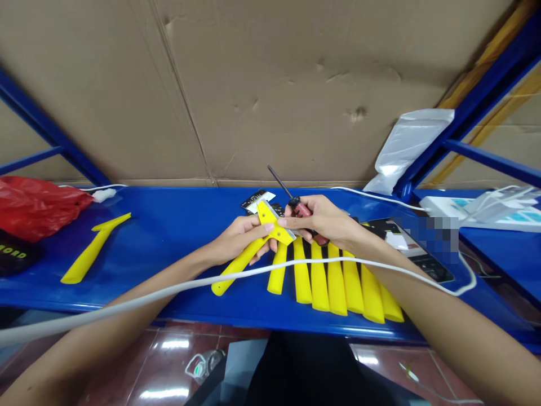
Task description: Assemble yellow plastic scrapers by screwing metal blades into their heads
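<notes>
On a blue shelf (181, 211), a red plastic bag (38, 206) lies far left, near a lone yellow tool (87, 256). At centre, the left hand (240, 238) is wrapped around a yellow scraper (240, 266), head angled up and right. The right hand (327, 219) grips a red-and-black screwdriver (301, 208), thumb at the scraper's head. Yellow handles (337, 285) line up below, a phone (429, 265) beyond

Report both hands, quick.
Left hand: closed, holding a yellow tool near its head.
Right hand: closed, holding a screwdriver, thumb at the yellow tool's head.
</notes>
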The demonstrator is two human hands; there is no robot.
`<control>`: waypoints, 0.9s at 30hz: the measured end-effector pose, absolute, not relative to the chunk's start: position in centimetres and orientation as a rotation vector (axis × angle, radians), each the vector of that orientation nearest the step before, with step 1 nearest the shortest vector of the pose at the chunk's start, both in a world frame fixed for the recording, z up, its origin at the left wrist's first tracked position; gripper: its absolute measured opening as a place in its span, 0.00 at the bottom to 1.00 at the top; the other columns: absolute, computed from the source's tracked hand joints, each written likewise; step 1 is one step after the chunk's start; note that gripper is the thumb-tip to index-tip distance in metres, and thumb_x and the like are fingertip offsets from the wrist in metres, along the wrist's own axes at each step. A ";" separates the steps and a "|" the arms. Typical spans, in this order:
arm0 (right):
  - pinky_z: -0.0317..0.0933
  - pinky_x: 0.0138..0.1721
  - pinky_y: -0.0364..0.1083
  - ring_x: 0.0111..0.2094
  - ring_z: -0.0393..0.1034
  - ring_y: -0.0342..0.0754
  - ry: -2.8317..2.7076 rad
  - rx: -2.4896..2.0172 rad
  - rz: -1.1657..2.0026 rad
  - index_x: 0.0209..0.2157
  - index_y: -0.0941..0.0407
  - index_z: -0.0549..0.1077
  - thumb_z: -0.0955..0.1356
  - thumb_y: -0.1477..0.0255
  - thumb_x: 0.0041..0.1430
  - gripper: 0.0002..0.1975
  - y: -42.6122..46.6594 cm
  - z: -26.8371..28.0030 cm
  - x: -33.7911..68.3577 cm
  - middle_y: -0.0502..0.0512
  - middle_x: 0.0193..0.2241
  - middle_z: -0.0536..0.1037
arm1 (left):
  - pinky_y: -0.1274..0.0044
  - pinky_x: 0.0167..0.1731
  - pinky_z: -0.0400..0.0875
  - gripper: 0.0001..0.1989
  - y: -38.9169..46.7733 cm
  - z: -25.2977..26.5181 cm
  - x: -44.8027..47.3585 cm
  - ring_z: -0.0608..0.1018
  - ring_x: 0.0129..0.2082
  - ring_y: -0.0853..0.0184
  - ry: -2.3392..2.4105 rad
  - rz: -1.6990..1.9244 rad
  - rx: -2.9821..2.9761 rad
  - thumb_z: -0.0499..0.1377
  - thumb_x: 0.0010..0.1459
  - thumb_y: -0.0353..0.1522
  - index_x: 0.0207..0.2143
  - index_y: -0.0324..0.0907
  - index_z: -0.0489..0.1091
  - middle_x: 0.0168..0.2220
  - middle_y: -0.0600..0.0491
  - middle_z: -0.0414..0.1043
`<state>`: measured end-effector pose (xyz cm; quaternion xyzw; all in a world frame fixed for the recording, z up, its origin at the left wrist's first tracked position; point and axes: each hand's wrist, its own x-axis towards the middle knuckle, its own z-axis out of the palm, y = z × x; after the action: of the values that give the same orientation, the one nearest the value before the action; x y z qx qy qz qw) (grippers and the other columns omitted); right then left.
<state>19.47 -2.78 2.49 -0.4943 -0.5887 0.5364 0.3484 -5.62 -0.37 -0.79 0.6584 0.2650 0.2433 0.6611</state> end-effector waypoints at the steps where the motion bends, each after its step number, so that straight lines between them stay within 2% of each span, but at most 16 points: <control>1: 0.47 0.11 0.36 0.14 0.60 0.37 -1.515 -1.270 1.401 0.37 0.53 0.76 0.87 0.56 0.51 0.26 -2.8 2.5 19.4 0.42 0.16 0.71 | 0.80 0.20 0.70 0.26 -0.5 -0.6 -5.6 0.75 0.19 0.71 0.600 0.562 1.495 0.66 0.73 0.51 0.36 0.36 0.79 0.24 0.52 0.74; 11: 0.48 0.12 0.36 0.16 0.61 0.37 -1.455 -1.202 1.440 0.36 0.54 0.76 0.88 0.57 0.47 0.27 -2.9 2.3 19.3 0.41 0.17 0.71 | 0.79 0.20 0.72 0.25 -0.5 -1.1 -5.8 0.76 0.20 0.71 0.606 0.617 1.538 0.66 0.73 0.51 0.40 0.37 0.79 0.30 0.49 0.80; 14: 0.49 0.12 0.36 0.16 0.60 0.37 -1.471 -1.201 1.436 0.36 0.54 0.76 0.88 0.56 0.47 0.27 -2.8 2.4 19.3 0.41 0.18 0.71 | 0.79 0.19 0.71 0.25 -0.6 -1.1 -5.7 0.75 0.20 0.71 0.596 0.631 1.543 0.67 0.72 0.52 0.39 0.37 0.79 0.29 0.49 0.78; 19: 0.50 0.13 0.37 0.15 0.60 0.37 -1.552 -1.219 1.353 0.38 0.54 0.77 0.85 0.53 0.54 0.25 -3.0 2.7 19.0 0.41 0.16 0.70 | 0.80 0.19 0.70 0.26 -0.8 -0.4 -5.5 0.74 0.19 0.72 0.591 0.676 1.575 0.67 0.72 0.52 0.37 0.36 0.80 0.25 0.51 0.76; 23: 0.49 0.13 0.38 0.13 0.58 0.37 -1.655 -1.225 1.297 0.29 0.52 0.68 0.80 0.50 0.63 0.27 -3.6 2.7 18.7 0.44 0.15 0.72 | 0.80 0.21 0.69 0.25 -0.7 0.1 -5.6 0.76 0.19 0.72 0.603 0.676 1.600 0.66 0.74 0.50 0.37 0.35 0.82 0.24 0.51 0.76; 27: 0.51 0.16 0.39 0.14 0.62 0.38 -1.684 -1.193 1.214 0.24 0.51 0.60 0.81 0.52 0.61 0.32 -4.0 2.8 18.3 0.43 0.14 0.69 | 0.79 0.25 0.73 0.25 0.0 -0.1 -5.9 0.80 0.24 0.69 0.599 0.600 1.573 0.66 0.74 0.48 0.41 0.33 0.86 0.28 0.45 0.82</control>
<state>18.30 -4.04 2.84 -0.4640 -0.6548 0.4720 0.3649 -5.93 -0.01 -0.10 0.6860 0.2610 0.2617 0.6267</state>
